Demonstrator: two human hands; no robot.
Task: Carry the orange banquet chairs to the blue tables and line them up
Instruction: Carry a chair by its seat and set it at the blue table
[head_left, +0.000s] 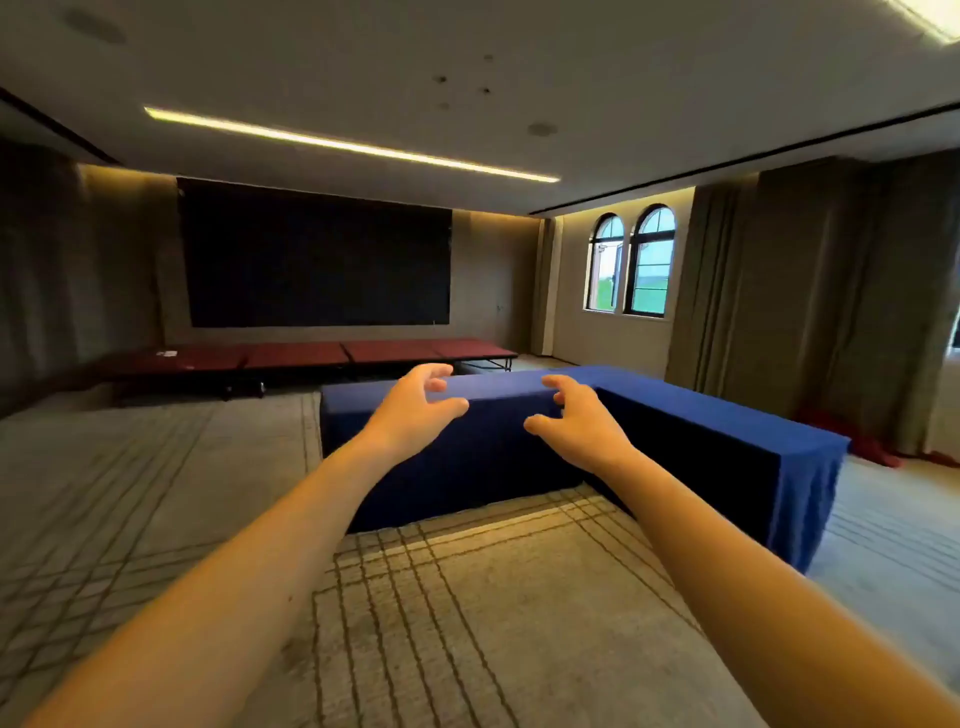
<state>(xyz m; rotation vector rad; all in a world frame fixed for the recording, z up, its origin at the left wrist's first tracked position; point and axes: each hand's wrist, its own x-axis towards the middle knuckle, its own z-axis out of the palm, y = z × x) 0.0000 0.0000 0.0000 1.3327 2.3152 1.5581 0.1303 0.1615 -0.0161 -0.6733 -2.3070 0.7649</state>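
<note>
Held out ahead, left hand (415, 410) and right hand (582, 428) are empty, fingers loosely curled. L-shaped blue cloth-draped counter (727, 436) stands beyond on patterned beige carpet (493, 623); hands seemingly not touching it.

top edge of blue tables (701, 431) partly behind left hand (415, 410) and right hand (582, 431); unidentifiable white item (167, 354) on red platform (291, 356)

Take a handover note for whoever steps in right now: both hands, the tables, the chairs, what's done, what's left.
Left hand: empty, held out, fingers loosely curled. Right hand: the same.
Blue tables: set in an L ahead, on the carpet. No orange chairs in view.
Done: nothing that shows; no chair stands at the table sides in view.
Left: fetch the chairs, carry them over, line them up.
</note>
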